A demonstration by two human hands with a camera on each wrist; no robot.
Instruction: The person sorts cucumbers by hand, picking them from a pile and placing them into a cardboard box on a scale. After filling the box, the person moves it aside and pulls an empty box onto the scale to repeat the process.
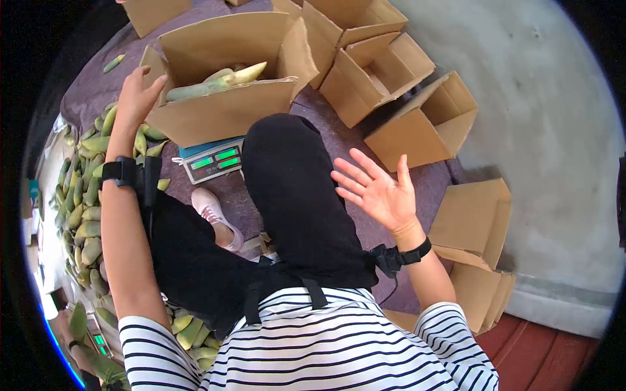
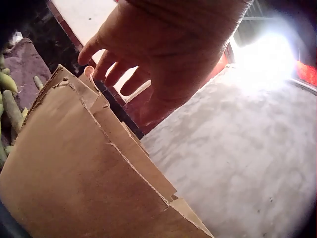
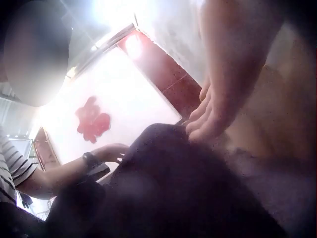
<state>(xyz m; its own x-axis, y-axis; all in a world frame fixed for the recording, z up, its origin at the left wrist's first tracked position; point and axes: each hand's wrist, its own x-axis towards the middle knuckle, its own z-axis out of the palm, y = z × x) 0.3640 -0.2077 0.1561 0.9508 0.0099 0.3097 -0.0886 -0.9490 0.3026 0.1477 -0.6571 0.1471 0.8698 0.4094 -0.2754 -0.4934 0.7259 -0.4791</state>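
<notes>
In the head view an opened cardboard box (image 1: 222, 111) sits on a digital scale (image 1: 215, 161) with lit green displays. Inside lie several long green-and-yellow vegetables with pointed tips (image 1: 228, 81). My left hand (image 1: 138, 98) is at the box's left edge, fingers extended and loosely bent. The left wrist view has the left hand (image 2: 153, 54) over the box rim (image 2: 106, 136), gripping nothing. My right hand (image 1: 378, 189) is held palm up with spread fingers beside my right knee, holding nothing. In the right wrist view, the right hand (image 3: 218, 94) hangs beside the dark trousers (image 3: 168, 183).
A heap of similar vegetables (image 1: 85, 208) covers the left side. Several open cardboard boxes (image 1: 417, 120) stand in a row at the right, with more flaps (image 1: 469, 221) nearer me. A purple cloth (image 1: 91, 91) lies beneath; grey floor (image 1: 554, 182) extends right.
</notes>
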